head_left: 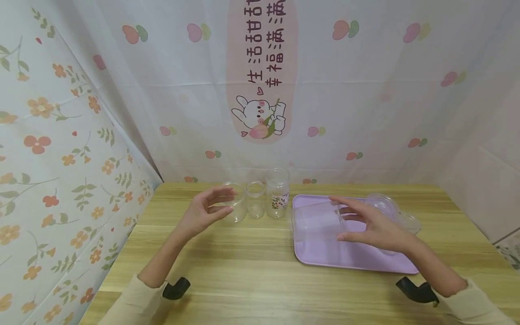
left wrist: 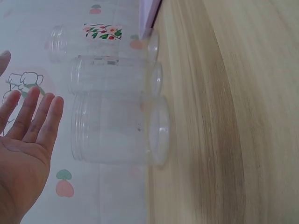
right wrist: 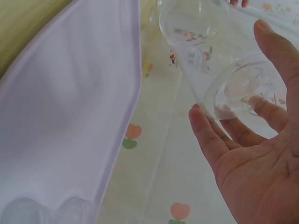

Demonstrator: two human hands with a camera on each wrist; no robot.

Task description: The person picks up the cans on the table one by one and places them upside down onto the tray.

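My right hand holds a large clear jar by its base end, tipped on its side above the purple tray. In the right wrist view, the fingers curve around the jar's bottom rim. My left hand is at a wide clear jar standing upright on the table; the left wrist view has its fingers extended and apart from that jar. A narrow clear jar and a taller jar with a floral label stand to its right in a row.
Clear round lids lie on the tray's right side, partly hidden by my right hand. The wooden table ends at a patterned cloth backdrop. Another floral cloth hangs at the left.
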